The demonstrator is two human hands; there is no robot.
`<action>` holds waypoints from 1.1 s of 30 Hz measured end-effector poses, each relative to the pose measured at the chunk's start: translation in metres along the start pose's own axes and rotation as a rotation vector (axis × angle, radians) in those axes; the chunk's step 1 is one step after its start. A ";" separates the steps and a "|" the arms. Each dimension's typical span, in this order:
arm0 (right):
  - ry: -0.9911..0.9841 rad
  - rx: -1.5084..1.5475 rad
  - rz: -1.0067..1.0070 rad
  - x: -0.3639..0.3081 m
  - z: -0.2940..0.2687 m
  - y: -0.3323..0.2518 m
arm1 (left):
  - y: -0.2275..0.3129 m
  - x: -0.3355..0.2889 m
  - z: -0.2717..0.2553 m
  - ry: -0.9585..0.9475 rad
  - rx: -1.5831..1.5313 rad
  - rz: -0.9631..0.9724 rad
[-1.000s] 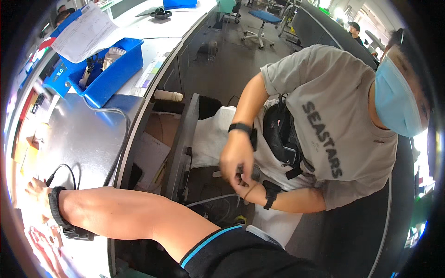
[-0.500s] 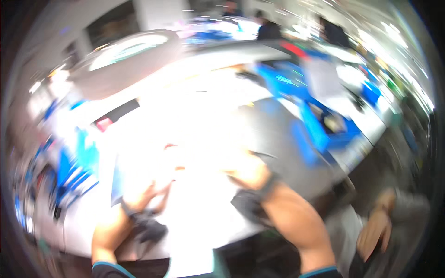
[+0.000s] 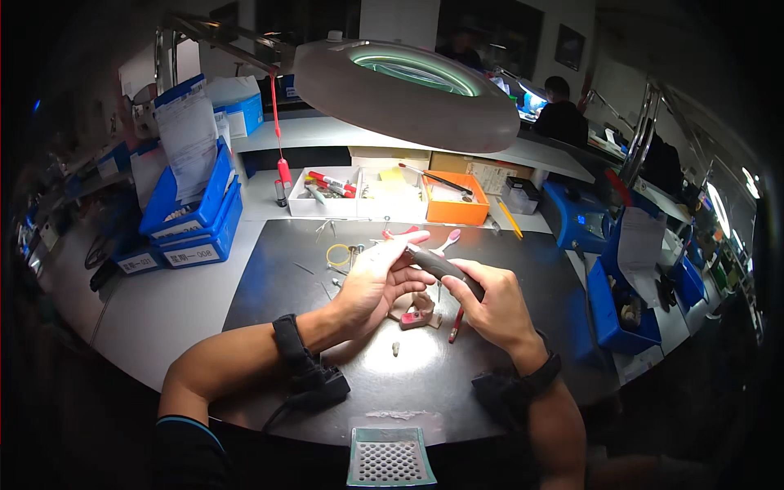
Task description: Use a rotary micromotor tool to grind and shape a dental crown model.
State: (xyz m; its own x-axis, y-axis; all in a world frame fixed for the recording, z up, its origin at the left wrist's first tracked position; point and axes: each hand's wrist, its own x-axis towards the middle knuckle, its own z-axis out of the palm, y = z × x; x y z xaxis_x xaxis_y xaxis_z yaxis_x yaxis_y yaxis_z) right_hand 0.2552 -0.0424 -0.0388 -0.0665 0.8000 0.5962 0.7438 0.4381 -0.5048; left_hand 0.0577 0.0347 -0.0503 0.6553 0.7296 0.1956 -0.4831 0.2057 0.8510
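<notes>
My right hand [image 3: 494,306] is wrapped round the rear of a dark grey handpiece [image 3: 445,269], which slants up to the left above the mat. The fingers of my left hand [image 3: 376,282] close about the handpiece's front end; any small part at its tip is too small to make out. Just below the hands lies a tan and red dental model [image 3: 419,317], partly covered by them. A small whitish tooth-like piece [image 3: 396,349] rests apart on the dark mat [image 3: 278,278]. A thin red stick-like tool [image 3: 456,325] lies beside my right fingers.
A round magnifier lamp [image 3: 400,102] hangs over the bench. Behind the mat stand white boxes [image 3: 322,208] with pens and an orange box [image 3: 457,214]. Stacked blue trays [image 3: 192,233] are at left, another blue tray [image 3: 625,331] at right. A perforated tray [image 3: 392,461] sits at the front edge.
The view has swung and steadied from a bright blur. Both hands now show together at the handpiece, which the blur hid before. A neighbour's hand at lower right is no longer visible.
</notes>
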 end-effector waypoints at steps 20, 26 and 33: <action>-0.262 0.656 0.291 -0.001 -0.003 -0.008 | 0.016 0.002 0.012 -0.098 0.055 -0.005; -0.395 0.915 0.413 0.001 -0.011 -0.017 | 0.027 0.001 0.021 -0.204 0.155 0.039; -0.596 1.162 0.493 0.000 -0.024 -0.025 | 0.044 -0.003 0.035 -0.335 0.343 0.071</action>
State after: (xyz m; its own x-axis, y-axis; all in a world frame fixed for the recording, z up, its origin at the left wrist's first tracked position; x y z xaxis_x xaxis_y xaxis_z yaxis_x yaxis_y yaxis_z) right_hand 0.2524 -0.0630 -0.0111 -0.4503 0.8929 0.0039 -0.1783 -0.0857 -0.9802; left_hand 0.0547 0.0193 0.0039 0.8060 0.4719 0.3573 -0.3512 -0.1048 0.9304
